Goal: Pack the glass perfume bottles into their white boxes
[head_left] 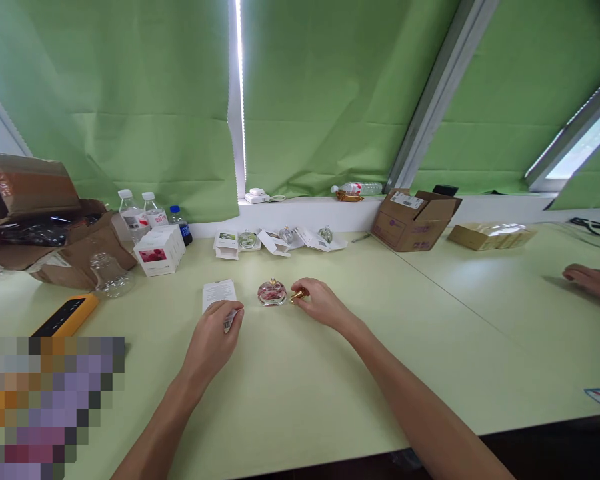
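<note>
A round perfume bottle [272,293] with pinkish contents and a gold neck stands upright on the table between my hands. My right hand [320,303] is just to its right, thumb and fingers pinched on a small shiny gold cap [299,295]. On the other side, my left hand [215,333] is closed over the near end of a white printed carton [219,291]. Part of a barcode shows between its thumb and forefinger; the rest of that end is hidden beneath the hand.
Behind stand several white cartons [227,245] with glass bottles [325,233]. A cardboard box [414,219] and a tan tray [490,236] are at the back right. Left are a clear jar [113,275] and an orange power strip [67,317]. Another person's hand [593,280] rests at the right.
</note>
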{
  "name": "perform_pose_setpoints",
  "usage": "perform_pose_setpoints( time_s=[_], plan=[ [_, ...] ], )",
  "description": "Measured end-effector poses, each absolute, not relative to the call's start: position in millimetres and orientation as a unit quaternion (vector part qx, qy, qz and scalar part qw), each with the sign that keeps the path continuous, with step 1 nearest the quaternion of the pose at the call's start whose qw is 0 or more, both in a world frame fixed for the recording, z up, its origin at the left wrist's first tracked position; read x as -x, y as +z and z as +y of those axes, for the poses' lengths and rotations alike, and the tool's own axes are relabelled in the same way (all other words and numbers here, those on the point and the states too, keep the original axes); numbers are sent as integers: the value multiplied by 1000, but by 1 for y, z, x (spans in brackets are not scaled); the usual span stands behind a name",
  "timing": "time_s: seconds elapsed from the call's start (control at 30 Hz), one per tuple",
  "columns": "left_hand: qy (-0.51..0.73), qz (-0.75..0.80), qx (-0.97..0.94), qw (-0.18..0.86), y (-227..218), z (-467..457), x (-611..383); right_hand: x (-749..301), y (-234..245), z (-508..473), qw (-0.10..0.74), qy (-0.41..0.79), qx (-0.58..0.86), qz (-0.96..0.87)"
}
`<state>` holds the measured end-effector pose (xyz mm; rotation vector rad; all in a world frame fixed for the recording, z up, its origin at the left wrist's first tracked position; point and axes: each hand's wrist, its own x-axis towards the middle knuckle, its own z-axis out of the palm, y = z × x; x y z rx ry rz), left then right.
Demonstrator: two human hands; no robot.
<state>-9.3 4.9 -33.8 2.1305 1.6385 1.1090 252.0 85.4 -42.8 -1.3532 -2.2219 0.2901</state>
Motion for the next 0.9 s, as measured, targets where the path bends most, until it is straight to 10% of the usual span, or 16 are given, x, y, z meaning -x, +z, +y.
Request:
perform_pose_setpoints(
  time_s=[0.9],
  plan=[
    [382,560,-724,126,-34,5,9,-249,-46,85,224,56,508,-830]
  ],
)
